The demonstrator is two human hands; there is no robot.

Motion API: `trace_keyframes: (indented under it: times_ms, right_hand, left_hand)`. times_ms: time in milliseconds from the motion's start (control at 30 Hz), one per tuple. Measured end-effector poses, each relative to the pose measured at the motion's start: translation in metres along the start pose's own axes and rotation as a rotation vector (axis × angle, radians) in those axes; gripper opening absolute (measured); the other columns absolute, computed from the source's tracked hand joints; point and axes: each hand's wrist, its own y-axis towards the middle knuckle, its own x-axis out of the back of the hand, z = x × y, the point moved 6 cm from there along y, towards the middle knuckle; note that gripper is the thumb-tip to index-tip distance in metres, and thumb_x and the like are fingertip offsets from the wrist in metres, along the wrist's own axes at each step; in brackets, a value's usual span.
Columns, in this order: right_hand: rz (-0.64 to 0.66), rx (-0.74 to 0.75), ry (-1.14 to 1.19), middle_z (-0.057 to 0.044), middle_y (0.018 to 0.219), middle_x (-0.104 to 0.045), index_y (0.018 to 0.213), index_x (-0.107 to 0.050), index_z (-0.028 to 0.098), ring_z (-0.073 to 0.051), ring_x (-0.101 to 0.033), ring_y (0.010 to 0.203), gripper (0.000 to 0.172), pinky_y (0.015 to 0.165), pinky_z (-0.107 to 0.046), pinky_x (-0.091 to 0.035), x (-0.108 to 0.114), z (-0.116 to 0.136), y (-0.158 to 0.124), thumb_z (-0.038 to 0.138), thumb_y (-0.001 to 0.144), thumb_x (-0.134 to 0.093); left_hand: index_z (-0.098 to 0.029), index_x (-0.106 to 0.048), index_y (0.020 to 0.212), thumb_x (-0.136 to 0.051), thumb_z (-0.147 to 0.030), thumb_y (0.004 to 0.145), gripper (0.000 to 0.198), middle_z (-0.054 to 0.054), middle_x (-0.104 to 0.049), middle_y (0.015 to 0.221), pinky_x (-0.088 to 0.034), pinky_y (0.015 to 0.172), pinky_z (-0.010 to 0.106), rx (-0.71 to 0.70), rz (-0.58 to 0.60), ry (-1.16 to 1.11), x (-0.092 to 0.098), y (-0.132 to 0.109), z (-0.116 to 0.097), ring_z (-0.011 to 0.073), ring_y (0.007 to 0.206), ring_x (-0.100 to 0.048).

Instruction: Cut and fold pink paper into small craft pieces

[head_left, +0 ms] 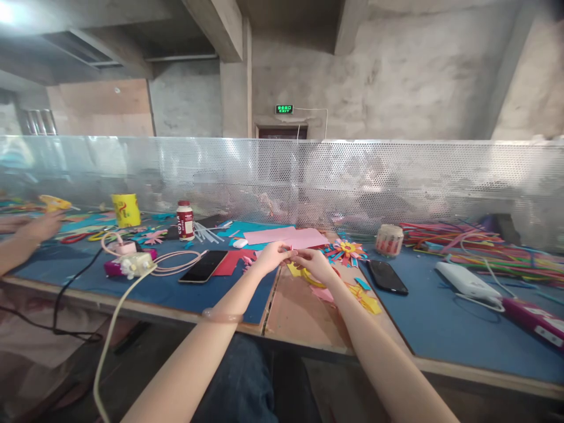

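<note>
Both my hands meet over the middle of the table, fingertips together around a tiny pink piece [291, 248]. My left hand [274, 257] pinches it from the left, and my right hand [312, 262] from the right. Just behind them lie pink paper sheets [304, 237]. Beside my left hand are a red sheet [227, 264] and a pink paper flower. Yellow paper pieces [366, 298] and a pink scrap lie under and right of my right hand. A multicoloured paper flower [346, 249] rests behind it on the right.
A phone [204, 267] and a power strip [132, 263] lie left; another phone [388, 277], a jar [389, 240] and coloured strips [476, 247] right. A bottle [185, 221] and yellow cup [126, 210] stand behind. Another person's hand [47, 223] holds a yellow glue gun [54, 203].
</note>
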Motion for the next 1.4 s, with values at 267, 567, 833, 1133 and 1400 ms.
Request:
trace_keyframes:
  times_ms: [267,567,833,1133,1400]
  right_hand:
    - [0.024,-0.007,0.115,-0.008,0.087,-0.069,0.094,-0.066,0.014,-0.013,-0.062,0.066,0.039,0.058,-0.023,-0.048,-0.003,0.003,-0.001,0.044,0.07,-0.063]
    - [-0.014,-0.057,0.181,-0.006,0.079,-0.069,0.094,-0.063,0.014,-0.012,-0.062,0.06,0.039,0.056,-0.022,-0.048,-0.002,-0.007,0.002,0.038,0.064,-0.069]
    - [-0.092,-0.082,0.19,-0.002,0.067,-0.066,0.088,-0.062,0.015,-0.011,-0.062,0.05,0.026,0.05,-0.021,-0.05,0.007,-0.012,0.004,0.034,0.07,-0.064]
    - [-0.126,-0.143,0.309,0.001,0.057,-0.06,0.074,-0.059,0.016,-0.014,-0.064,0.052,0.011,0.052,-0.021,-0.05,0.007,-0.008,0.002,0.022,0.064,-0.06]
    - [-0.199,-0.181,0.457,0.0,0.064,-0.063,0.069,-0.064,0.015,-0.013,-0.062,0.057,0.016,0.061,-0.025,-0.05,0.014,-0.01,0.0,0.023,0.056,-0.067]
  left_hand:
    - [-0.012,-0.061,0.081,-0.069,-0.045,0.065,0.037,0.007,-0.066,0.07,-0.05,0.057,0.028,0.01,-0.039,-0.024,0.004,-0.002,-0.004,0.0171,0.064,-0.063]
    - [-0.012,-0.061,0.083,-0.065,-0.047,0.067,0.039,0.008,-0.066,0.076,-0.051,0.058,0.029,0.019,-0.011,-0.056,0.001,-0.003,-0.002,0.0173,0.066,-0.062]
    - [-0.014,-0.06,0.072,-0.048,-0.038,0.079,0.028,0.0,-0.058,0.064,-0.042,0.052,0.021,-0.065,-0.026,0.157,0.001,-0.007,-0.016,0.0126,0.059,-0.053]
    - [-0.014,-0.058,0.072,-0.05,-0.022,0.071,0.012,0.001,-0.059,0.067,-0.041,0.055,0.021,-0.065,0.008,0.131,0.001,-0.002,-0.01,0.0122,0.06,-0.055]
    - [-0.013,-0.06,0.08,-0.055,-0.013,0.067,0.014,0.002,-0.063,0.071,-0.05,0.068,0.027,0.109,-0.039,-0.288,0.001,-0.002,-0.004,0.011,0.061,-0.06]
